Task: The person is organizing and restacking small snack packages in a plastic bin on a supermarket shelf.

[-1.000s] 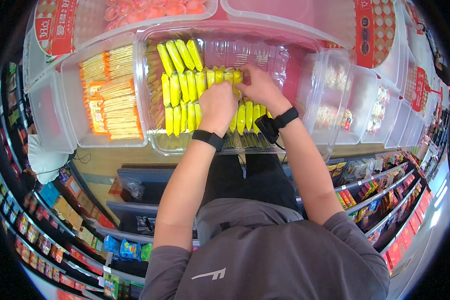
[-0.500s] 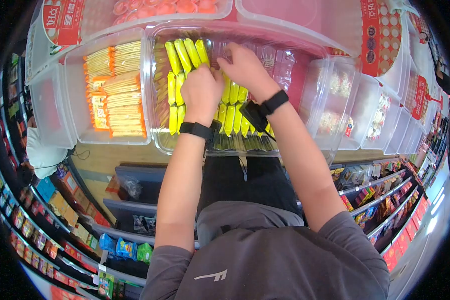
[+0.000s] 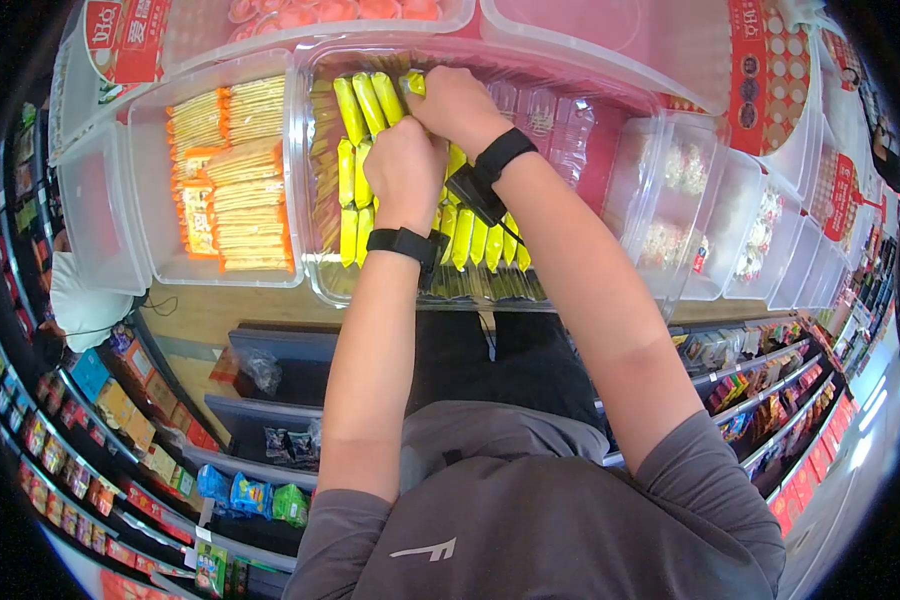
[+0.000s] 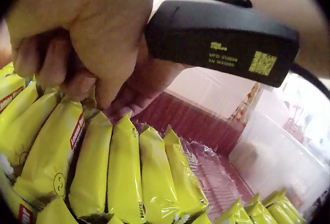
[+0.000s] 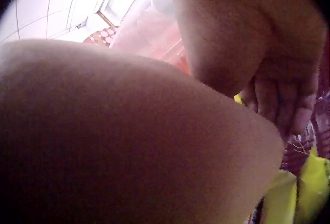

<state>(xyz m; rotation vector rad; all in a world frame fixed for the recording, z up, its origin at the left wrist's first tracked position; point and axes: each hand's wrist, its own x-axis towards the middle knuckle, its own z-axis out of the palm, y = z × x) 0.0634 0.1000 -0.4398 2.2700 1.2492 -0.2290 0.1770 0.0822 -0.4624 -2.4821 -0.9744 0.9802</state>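
Rows of yellow packets (image 3: 367,103) lie in a clear plastic tray. In the head view the left hand (image 3: 407,170) is over the middle of these rows. The left wrist view shows the left hand (image 4: 82,33) with curled fingers, their tips at the upper ends of upright packets (image 4: 125,170); whether it grips one is hidden. Farther up, the right hand (image 3: 457,105) pinches a yellow packet (image 3: 413,83) at the end of the top row. The right wrist view has the right hand (image 5: 258,33) with fingers bent downward, and a forearm covering much of it.
Left of the clear tray (image 3: 320,285) stands a bin of orange-edged packets (image 3: 250,180). Bins with white-wrapped items (image 3: 683,168) are on the right, red cups (image 3: 335,12) beyond. Shelves (image 3: 270,410) stand below, near the body.
The right hand has moved up and left across the tray to the end of the top row and pinches a packet there. The left hand has moved up and left, then slightly right.
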